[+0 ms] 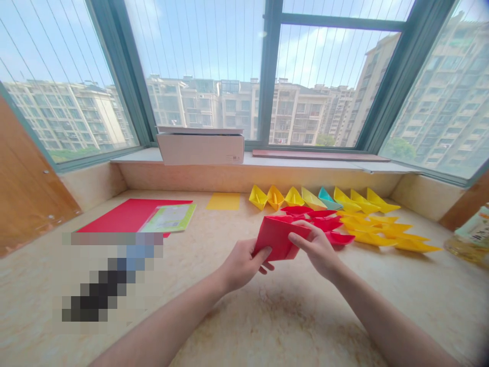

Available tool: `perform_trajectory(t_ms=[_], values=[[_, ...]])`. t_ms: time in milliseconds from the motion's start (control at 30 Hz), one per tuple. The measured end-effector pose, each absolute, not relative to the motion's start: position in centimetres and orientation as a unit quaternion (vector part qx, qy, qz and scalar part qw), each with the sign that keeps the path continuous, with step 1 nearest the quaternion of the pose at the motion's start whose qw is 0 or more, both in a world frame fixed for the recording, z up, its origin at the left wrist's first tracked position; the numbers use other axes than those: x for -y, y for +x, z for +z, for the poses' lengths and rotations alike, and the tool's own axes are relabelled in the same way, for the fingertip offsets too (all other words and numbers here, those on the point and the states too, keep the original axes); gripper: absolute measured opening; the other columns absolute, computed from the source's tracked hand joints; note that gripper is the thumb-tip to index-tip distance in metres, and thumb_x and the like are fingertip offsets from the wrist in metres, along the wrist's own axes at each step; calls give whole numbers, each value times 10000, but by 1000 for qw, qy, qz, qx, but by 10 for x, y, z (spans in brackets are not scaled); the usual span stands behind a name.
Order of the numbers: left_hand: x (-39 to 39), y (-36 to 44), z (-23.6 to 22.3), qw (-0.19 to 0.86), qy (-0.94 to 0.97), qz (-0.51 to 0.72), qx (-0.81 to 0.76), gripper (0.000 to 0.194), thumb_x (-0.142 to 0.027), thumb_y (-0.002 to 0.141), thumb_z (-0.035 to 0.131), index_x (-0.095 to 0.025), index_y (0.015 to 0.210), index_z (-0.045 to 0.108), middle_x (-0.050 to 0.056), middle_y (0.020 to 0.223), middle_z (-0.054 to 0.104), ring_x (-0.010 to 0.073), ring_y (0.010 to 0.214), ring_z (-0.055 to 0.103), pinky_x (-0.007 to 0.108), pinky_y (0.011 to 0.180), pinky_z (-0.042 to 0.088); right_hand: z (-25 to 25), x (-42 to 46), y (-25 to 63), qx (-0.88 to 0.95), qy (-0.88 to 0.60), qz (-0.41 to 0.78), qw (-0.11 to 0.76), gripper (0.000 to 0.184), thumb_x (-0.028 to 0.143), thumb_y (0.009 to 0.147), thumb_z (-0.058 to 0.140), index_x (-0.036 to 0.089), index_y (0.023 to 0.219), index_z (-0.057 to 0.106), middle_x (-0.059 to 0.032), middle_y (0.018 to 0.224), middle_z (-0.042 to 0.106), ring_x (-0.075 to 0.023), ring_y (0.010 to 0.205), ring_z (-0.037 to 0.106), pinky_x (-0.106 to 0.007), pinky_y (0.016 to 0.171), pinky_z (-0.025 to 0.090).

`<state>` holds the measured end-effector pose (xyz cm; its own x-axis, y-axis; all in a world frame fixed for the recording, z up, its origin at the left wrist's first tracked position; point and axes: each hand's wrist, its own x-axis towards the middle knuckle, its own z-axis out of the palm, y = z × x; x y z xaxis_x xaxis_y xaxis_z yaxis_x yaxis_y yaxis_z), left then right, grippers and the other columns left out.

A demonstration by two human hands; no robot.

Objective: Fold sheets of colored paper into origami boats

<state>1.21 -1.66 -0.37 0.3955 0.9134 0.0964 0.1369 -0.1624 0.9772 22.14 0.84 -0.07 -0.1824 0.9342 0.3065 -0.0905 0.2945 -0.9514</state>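
Observation:
Between my two hands, above the stone counter, is a folded sheet of red paper (pixel 278 239). My left hand (pixel 246 260) grips its left side, thumb on the near face and fingers curled behind. At the upper right edge, my right hand (pixel 315 244) pinches the paper between thumb and fingers. Just behind the paper lie several red paper boats (pixel 342 238), partly hidden by it and by my right hand. To their right sit several yellow paper boats (pixel 416 244). A row of mostly yellow boats (pixel 294 196), with one turquoise boat (pixel 326 198), stands farther back.
Red sheets (pixel 114 216) lie at the left under a green-edged packet (pixel 170 216). A yellow square sheet (pixel 223 201) rests near the back wall. A white box (pixel 200 148) stands on the window sill. At the far right is a clear bottle (pixel 473 237). A pixelated patch hides part of the left counter.

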Motion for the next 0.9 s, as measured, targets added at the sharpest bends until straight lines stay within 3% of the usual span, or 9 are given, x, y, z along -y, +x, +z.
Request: perform_trajectory(t_ms=[167,333,467,900], values=[[19,8,-1,512,689,348,-377,476,-551,897,532,-103,824,676,74,680,669,157,582,628,229,507,463,2,-5,220,603,-360,529,476,363,486,784,751,167,955,729,-82,912,773,-260,814,715,-374,730,572],[15,7,2,526,641,398,-392,555,-633,872,509,-117,714,637,36,598,612,122,494,560,204,444,407,5,-4,221,624,-357,539,438,366,479,763,772,161,939,730,-78,889,767,-251,795,717,-362,706,580],[14,11,-2,538,630,390,-402,555,-642,878,483,-128,738,640,50,618,642,149,519,599,231,462,465,2,-3,219,617,-372,534,443,341,465,765,773,170,930,727,-75,878,768,-248,769,719,-351,662,582],[15,13,-3,488,641,422,-416,513,-569,927,445,-151,668,591,23,598,603,128,517,531,225,475,397,-12,7,208,691,-418,281,518,181,366,865,667,207,929,722,-79,934,747,-255,814,686,-372,716,580]])
